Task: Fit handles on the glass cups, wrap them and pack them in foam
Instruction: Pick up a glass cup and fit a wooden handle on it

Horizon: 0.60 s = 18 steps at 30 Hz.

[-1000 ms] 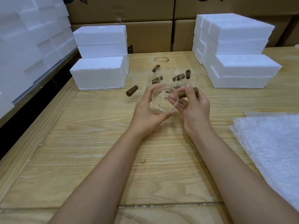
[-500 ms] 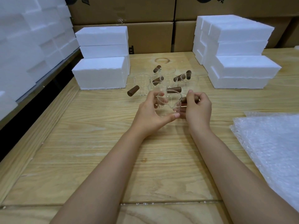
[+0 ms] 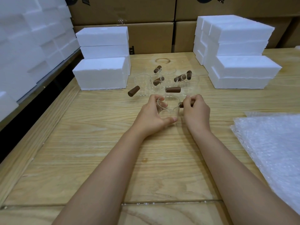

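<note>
Clear glass cup (image 3: pixel 169 109) sits between both hands near the middle of the pale wooden tabletop (image 3: pixel 97 143); whether its base touches the wood or hangs just above it cannot be told. The left hand (image 3: pixel 151 118) has its grip clamped on the cup, fingers curled round the far wall and rim and the thumb pressed against the near lower edge. The right hand (image 3: pixel 197 113) has its grip clamped on a brown cylindrical handle (image 3: pixel 186 104), which lies roughly level and points left, its dark end touching the cup's right wall.

Just beyond the hands stands a cluster of other clear glass cups (image 3: pixel 143 85), close together. Several more brown handles (image 3: pixel 172 89) show among them, some sticking out from the glass at angles. One of these handles juts out at the cluster's left edge.

White foam blocks (image 3: pixel 100 73) are stacked left of the cluster, and a taller stack of white foam blocks (image 3: pixel 243 70) stands to its right, well apart from it. A sheet of clear bubble wrap (image 3: pixel 267 143) lies flat on the right side of the tabletop, near the right forearm. Brown cardboard boxes (image 3: pixel 146 13) line the back, and a wall of white foam pieces (image 3: pixel 24 46) fills the far left.
</note>
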Available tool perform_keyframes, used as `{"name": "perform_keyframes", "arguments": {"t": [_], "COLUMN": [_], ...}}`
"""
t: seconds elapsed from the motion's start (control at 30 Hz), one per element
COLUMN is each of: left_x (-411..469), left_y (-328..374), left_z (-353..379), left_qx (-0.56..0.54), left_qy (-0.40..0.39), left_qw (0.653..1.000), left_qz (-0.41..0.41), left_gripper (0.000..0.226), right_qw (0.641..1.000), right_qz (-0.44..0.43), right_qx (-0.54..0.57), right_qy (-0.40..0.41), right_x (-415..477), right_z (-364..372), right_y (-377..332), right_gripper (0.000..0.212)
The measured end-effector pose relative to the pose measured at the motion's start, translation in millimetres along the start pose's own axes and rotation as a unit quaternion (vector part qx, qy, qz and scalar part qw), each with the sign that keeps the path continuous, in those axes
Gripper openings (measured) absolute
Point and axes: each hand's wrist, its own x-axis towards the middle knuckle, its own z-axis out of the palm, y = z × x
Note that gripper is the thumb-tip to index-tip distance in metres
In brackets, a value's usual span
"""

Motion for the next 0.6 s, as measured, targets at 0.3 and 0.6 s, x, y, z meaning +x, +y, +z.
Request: {"name": "perform_keyframes", "arguments": {"t": [0.3,0.6], "left_x": [2.0,-1.0], "left_y": [-2.6,2.8], "left_z": [1.5,0.9], "left_qx": [0.026,-0.001], "left_qy": [-0.006,0.007], "left_qw": [1.000,1.000], "left_qz": [0.002,0.002], "left_gripper": [0.067,0.086], "right_qw": [0.985,0.948], "right_qz": [-0.044,-0.113], "right_qx": [-0.166,-0.289], "right_qy": [0.005,0.067], "right_x": [-6.5,-2.2], "right_z": [-4.3,-109.6], "right_y": [-6.6,-51.1], "right_gripper": [0.030,0.033]}}
